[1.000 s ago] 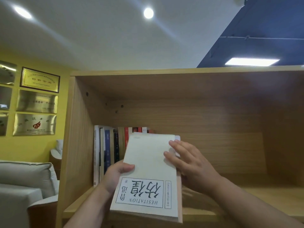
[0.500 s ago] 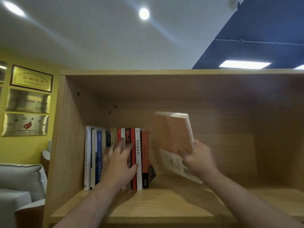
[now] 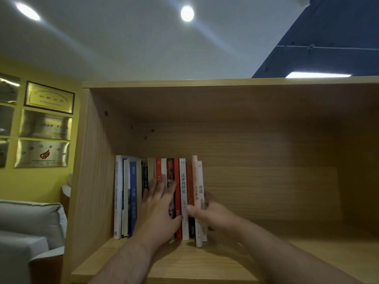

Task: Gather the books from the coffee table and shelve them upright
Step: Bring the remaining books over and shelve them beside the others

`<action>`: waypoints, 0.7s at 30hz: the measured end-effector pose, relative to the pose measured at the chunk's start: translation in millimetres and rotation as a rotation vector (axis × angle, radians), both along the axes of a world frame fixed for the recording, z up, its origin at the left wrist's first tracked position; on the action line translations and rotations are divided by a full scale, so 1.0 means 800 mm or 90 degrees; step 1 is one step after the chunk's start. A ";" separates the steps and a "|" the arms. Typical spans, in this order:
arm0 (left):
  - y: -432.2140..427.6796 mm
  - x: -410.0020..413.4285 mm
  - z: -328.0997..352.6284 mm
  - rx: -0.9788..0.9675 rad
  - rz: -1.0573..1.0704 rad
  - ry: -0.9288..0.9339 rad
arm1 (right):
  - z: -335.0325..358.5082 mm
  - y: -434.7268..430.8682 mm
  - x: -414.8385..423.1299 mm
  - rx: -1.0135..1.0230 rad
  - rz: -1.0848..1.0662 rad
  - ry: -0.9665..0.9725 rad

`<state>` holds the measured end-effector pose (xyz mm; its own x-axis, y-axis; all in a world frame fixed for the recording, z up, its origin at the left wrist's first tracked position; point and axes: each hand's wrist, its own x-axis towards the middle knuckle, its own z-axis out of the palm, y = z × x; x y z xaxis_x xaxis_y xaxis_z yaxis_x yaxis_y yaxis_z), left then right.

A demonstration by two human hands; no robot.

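Note:
A row of books (image 3: 131, 193) stands upright at the left end of a wooden shelf (image 3: 205, 261). At the row's right end stand two thin pale books (image 3: 198, 181), one cream and one white, upright and a little forward of the others. My right hand (image 3: 213, 217) grips these two near their lower half, thumb on the spine side and fingers behind. My left hand (image 3: 159, 208) lies flat with straight fingers against the spines of the red and dark books in the middle of the row.
The shelf compartment is open to the right of the books, up to its right wall (image 3: 356, 171). Its left wall (image 3: 92, 171) bounds the row. A grey sofa (image 3: 26, 224) and framed plaques (image 3: 45, 124) on a yellow wall lie to the left.
My right hand has brought the pale books from tilted in the air down onto the shelf, upright at the row's right end. My left hand stays pressed on the spines.

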<state>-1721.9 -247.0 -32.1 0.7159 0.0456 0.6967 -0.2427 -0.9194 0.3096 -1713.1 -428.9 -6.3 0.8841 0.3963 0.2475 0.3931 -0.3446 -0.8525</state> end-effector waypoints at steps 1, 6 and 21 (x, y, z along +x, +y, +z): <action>-0.001 0.000 0.000 -0.004 -0.002 -0.003 | -0.002 -0.006 0.000 -0.020 0.051 0.022; -0.004 0.000 -0.001 -0.067 -0.021 -0.018 | -0.017 -0.007 0.026 -0.006 0.053 -0.002; -0.001 0.005 -0.002 -0.067 -0.018 -0.035 | -0.027 0.006 0.036 -0.065 -0.006 -0.106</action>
<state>-1718.2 -248.0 -33.5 0.6789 0.1013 0.7272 -0.2872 -0.8749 0.3901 -1684.4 -423.9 -27.6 0.8380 0.4185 0.3501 0.5225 -0.4305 -0.7360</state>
